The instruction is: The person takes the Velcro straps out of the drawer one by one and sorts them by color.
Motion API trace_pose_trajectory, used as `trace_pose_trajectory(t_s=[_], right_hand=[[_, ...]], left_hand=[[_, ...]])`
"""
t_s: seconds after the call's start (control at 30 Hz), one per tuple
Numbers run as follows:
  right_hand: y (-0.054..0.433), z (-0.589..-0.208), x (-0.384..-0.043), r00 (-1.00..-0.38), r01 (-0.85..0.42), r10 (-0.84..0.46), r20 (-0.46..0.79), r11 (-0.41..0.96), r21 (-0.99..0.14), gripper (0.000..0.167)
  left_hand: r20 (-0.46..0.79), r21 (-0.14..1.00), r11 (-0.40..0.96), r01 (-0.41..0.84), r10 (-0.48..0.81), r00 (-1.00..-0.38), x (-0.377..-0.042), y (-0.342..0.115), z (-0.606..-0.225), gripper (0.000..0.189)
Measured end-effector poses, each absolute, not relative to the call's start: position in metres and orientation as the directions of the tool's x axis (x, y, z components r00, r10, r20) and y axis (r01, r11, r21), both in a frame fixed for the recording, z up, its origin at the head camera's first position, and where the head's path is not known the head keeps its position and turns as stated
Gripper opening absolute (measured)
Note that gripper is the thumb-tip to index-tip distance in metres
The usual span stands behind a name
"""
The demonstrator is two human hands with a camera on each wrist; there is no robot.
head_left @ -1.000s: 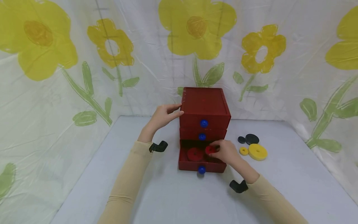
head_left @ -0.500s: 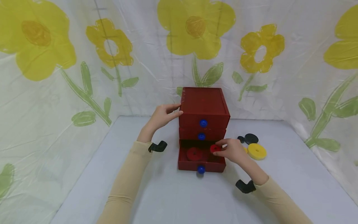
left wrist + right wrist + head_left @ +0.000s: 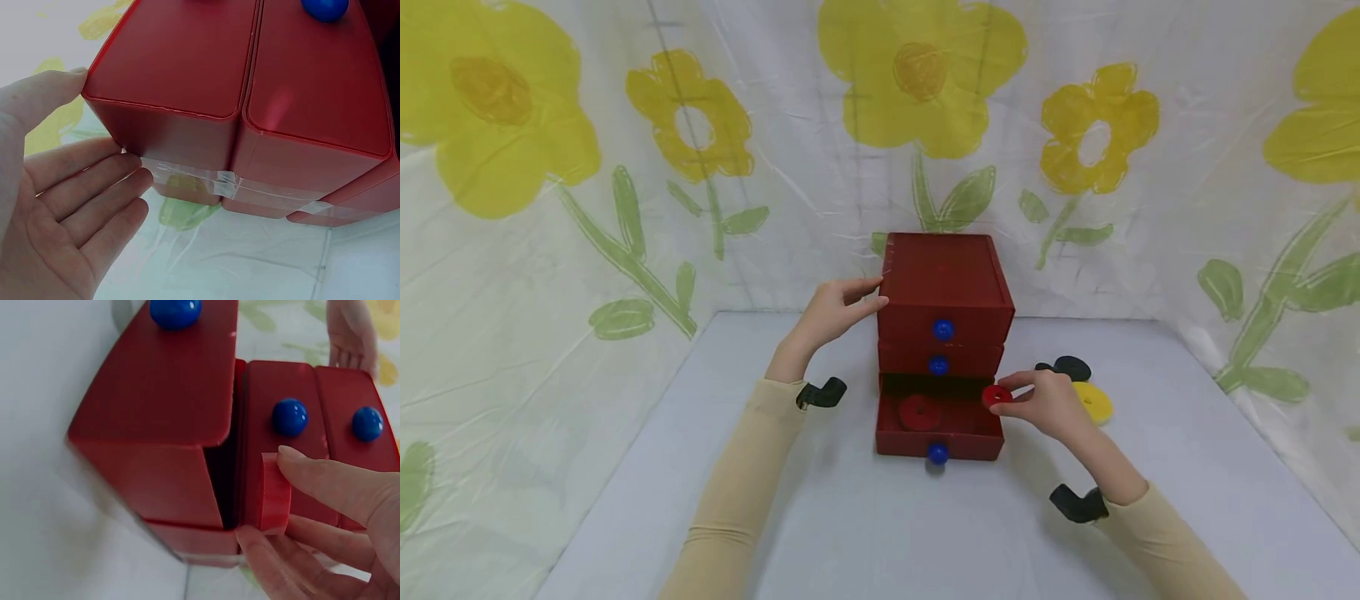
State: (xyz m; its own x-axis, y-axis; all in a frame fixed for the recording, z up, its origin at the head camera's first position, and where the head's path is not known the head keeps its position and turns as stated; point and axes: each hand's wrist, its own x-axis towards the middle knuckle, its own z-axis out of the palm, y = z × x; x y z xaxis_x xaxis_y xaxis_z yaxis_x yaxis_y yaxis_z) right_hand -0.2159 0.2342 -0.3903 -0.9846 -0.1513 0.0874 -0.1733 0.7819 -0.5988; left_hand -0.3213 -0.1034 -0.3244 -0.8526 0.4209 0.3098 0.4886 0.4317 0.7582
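A dark red chest of drawers [image 3: 946,271] with blue round knobs stands on the table, its bottom drawer [image 3: 904,443] pulled out. In that drawer lies a larger red disc [image 3: 920,412] with a small centre hole. My right hand [image 3: 1051,407] pinches a smaller red disc [image 3: 997,397] between thumb and fingers, at the drawer's right side. The right wrist view shows this red disc [image 3: 275,494] edge-on in front of the chest. My left hand [image 3: 833,315] touches the chest's upper left edge with straight fingers; in the left wrist view its fingertips [image 3: 134,164] lie at the side wall.
Right of the chest, partly behind my right hand, lie a yellow disc [image 3: 1094,402] and a black disc [image 3: 1072,367], with a smaller black one beside it. Clear tape [image 3: 225,182] runs along the chest's side. A flower-printed curtain [image 3: 805,208] hangs behind the table.
My right hand has lifted the smaller red disc out of the open drawer and carried it to the right. My left hand stays at the chest.
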Motion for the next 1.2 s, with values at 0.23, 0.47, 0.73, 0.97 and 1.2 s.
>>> trace_pose_trajectory(t_s=[0.23, 0.47, 0.73, 0.97, 1.2], right_hand=[[0.250, -0.390, -0.209, -0.986, -0.166, -0.134, 0.097, 0.780, -0.604, 0.045], [0.265, -0.396, -0.203, -0.992, -0.126, -0.090, 0.091, 0.798, -0.589, 0.048], [0.279, -0.407, -0.196, -0.994, -0.107, -0.067, 0.088, 0.799, -0.592, 0.042], [0.292, -0.418, -0.191, -0.997, -0.075, -0.056, 0.050, 0.818, -0.570, 0.044], [0.301, -0.430, -0.190, -0.998, -0.040, -0.062, -0.020, 0.823, -0.566, 0.042]], left_hand=[[0.316, 0.762, 0.420, 0.493, 0.424, -0.849, -0.322, -0.104, -0.325, 0.053], [0.318, 0.758, 0.422, 0.498, 0.427, -0.847, -0.323, -0.105, -0.327, 0.054], [0.315, 0.760, 0.424, 0.492, 0.422, -0.850, -0.322, -0.105, -0.327, 0.054], [0.318, 0.747, 0.438, 0.500, 0.424, -0.848, -0.322, -0.104, -0.326, 0.053], [0.327, 0.752, 0.423, 0.505, 0.427, -0.843, -0.322, -0.103, -0.325, 0.052]])
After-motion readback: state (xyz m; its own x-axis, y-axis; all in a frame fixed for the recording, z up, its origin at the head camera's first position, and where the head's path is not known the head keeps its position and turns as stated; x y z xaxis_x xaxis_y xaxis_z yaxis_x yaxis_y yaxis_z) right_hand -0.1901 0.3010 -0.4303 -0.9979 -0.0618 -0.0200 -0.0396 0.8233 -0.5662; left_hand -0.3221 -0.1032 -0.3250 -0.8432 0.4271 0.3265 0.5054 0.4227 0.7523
